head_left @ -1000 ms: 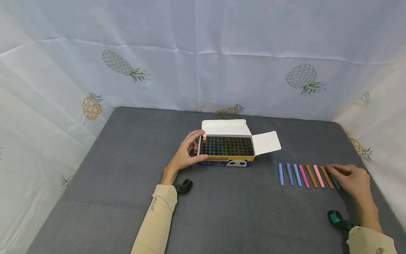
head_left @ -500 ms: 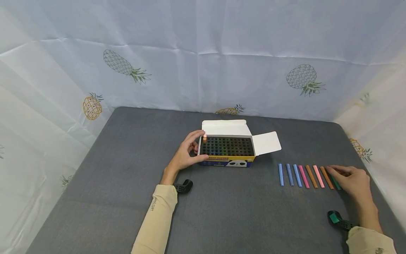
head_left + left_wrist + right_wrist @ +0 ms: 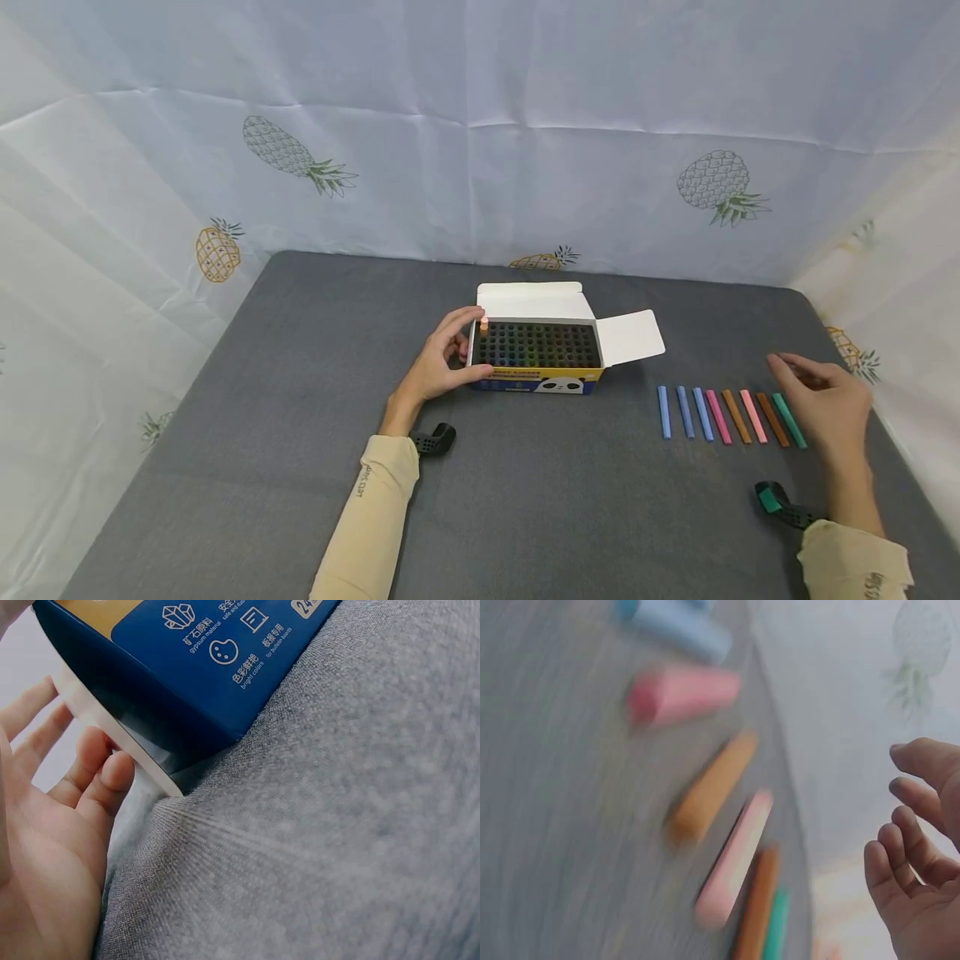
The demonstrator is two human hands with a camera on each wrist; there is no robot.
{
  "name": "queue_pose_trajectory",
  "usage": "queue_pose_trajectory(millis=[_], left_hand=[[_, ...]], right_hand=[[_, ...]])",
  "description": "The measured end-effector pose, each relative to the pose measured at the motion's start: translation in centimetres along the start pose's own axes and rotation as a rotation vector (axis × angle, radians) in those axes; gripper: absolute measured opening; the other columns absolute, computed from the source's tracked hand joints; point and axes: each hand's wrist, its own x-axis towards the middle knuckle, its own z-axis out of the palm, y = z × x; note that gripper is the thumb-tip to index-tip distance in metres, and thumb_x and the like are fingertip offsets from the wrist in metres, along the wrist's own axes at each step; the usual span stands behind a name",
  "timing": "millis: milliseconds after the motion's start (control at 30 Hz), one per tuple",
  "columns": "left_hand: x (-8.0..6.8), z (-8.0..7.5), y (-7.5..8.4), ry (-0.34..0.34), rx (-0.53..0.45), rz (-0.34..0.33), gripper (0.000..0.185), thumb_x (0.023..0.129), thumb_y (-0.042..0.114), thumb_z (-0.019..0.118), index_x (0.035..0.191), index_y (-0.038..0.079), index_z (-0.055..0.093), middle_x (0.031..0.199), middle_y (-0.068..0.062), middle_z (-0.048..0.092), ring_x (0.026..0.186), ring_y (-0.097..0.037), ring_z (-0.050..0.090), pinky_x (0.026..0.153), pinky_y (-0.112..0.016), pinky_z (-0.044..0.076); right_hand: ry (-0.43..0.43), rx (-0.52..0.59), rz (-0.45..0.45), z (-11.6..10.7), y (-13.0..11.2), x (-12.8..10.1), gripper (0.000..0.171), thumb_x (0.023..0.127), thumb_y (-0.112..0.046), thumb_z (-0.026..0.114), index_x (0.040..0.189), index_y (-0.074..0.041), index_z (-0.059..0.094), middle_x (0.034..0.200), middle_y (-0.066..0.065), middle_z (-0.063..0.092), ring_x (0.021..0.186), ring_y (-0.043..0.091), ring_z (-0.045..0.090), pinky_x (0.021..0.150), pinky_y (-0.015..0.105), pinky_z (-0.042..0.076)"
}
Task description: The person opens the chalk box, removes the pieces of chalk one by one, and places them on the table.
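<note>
My left hand (image 3: 437,360) grips the left end of a chalk box (image 3: 558,385), thumb at the front corner and fingers around the back. The box is blue and yellow with a panda on its front, and a black holder full of holes (image 3: 540,346) fills its top. One peach chalk stick (image 3: 484,325) stands in the back left hole. Just beyond a row of chalk sticks at the right, my right hand (image 3: 828,404) is raised with fingers loosely bent and nothing between them. Nearest to it lie a green chalk stick (image 3: 790,421) and a brown chalk stick (image 3: 772,419).
Left of those two, several more chalk sticks lie side by side: blue, magenta (image 3: 718,417), orange-brown and pink (image 3: 753,416). The box's white lid (image 3: 534,300) stands up behind it, and a white side flap (image 3: 630,337) juts right. Pineapple-print curtains (image 3: 480,183) border the grey table.
My right hand has let go at the row's right end and moved up and slightly left, uncovering the green chalk stick. The left hand and the box have not moved.
</note>
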Motion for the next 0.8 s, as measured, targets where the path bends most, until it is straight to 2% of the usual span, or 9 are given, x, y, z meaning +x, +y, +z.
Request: queue_pose_trajectory(millis=[100, 200, 333, 433, 667, 733, 800], left_hand=[[0.0, -0.1, 0.0, -0.001, -0.004, -0.003, 0.079, 0.088, 0.032, 0.081, 0.154, 0.008, 0.045, 0.159, -0.014, 0.037, 0.075, -0.027, 0.044, 0.070, -0.031, 0.042], [0.0, -0.1, 0.2, -0.004, -0.005, -0.013, 0.077, 0.087, 0.021, 0.082, 0.154, 0.009, 0.045, 0.160, -0.013, 0.036, 0.075, -0.028, 0.044, 0.070, -0.032, 0.042], [0.1, -0.1, 0.4, -0.002, 0.013, -0.009, 0.080, 0.083, -0.001, 0.079, 0.154, 0.003, 0.043, 0.160, -0.017, 0.035, 0.075, -0.034, 0.044, 0.070, -0.037, 0.042], [0.1, -0.1, 1.0, 0.000, 0.025, -0.004, 0.081, 0.081, -0.009, 0.076, 0.153, -0.004, 0.041, 0.160, -0.024, 0.033, 0.076, -0.042, 0.042, 0.070, -0.043, 0.040], [-0.1, -0.2, 4.4, -0.017, 0.008, -0.024, 0.075, 0.083, -0.005, 0.077, 0.149, -0.013, 0.041, 0.156, -0.031, 0.035, 0.077, -0.048, 0.041, 0.071, -0.046, 0.041], [0.0, -0.1, 4.5, -0.016, 0.006, -0.031, 0.074, 0.083, -0.006, 0.076, 0.149, -0.013, 0.042, 0.156, -0.031, 0.035, 0.078, -0.048, 0.041, 0.071, -0.045, 0.041], [0.0, 0.0, 3.8, -0.015, 0.006, -0.034, 0.075, 0.082, -0.007, 0.076, 0.149, -0.012, 0.041, 0.156, -0.031, 0.034, 0.078, -0.048, 0.041, 0.071, -0.045, 0.041]], right_hand=[[0.065, 0.127, -0.045, 0.9, -2.4, 0.0, 0.027, 0.092, -0.021, 0.076, 0.113, -0.004, 0.079, 0.077, -0.033, 0.059, 0.069, -0.009, 0.054, 0.061, 0.007, 0.040], [0.079, 0.215, -0.109, 1.7, -4.7, -0.1, 0.026, 0.090, -0.013, 0.077, 0.111, 0.003, 0.078, 0.079, -0.031, 0.063, 0.071, -0.008, 0.057, 0.064, 0.005, 0.042], [0.046, 0.276, -0.163, 2.8, -7.6, -0.2, 0.026, 0.091, -0.011, 0.076, 0.111, 0.006, 0.077, 0.082, -0.027, 0.064, 0.075, -0.006, 0.059, 0.067, 0.006, 0.045], [0.025, 0.319, -0.216, 3.9, -9.4, -0.3, 0.025, 0.092, -0.009, 0.075, 0.110, 0.008, 0.076, 0.083, -0.024, 0.063, 0.077, -0.004, 0.060, 0.070, 0.007, 0.047], [-0.050, 0.376, -0.324, 6.8, -13.3, -1.4, 0.023, 0.091, -0.009, 0.077, 0.109, 0.004, 0.078, 0.085, -0.021, 0.063, 0.081, -0.003, 0.062, 0.077, 0.008, 0.050], [-0.077, 0.373, -0.358, 7.7, -14.4, -1.8, 0.022, 0.091, -0.010, 0.077, 0.109, 0.003, 0.079, 0.085, -0.021, 0.062, 0.082, -0.002, 0.062, 0.079, 0.008, 0.050], [-0.105, 0.377, -0.384, 8.6, -15.4, -2.3, 0.021, 0.092, -0.010, 0.076, 0.109, 0.002, 0.079, 0.086, -0.021, 0.061, 0.083, -0.002, 0.061, 0.080, 0.009, 0.050]])
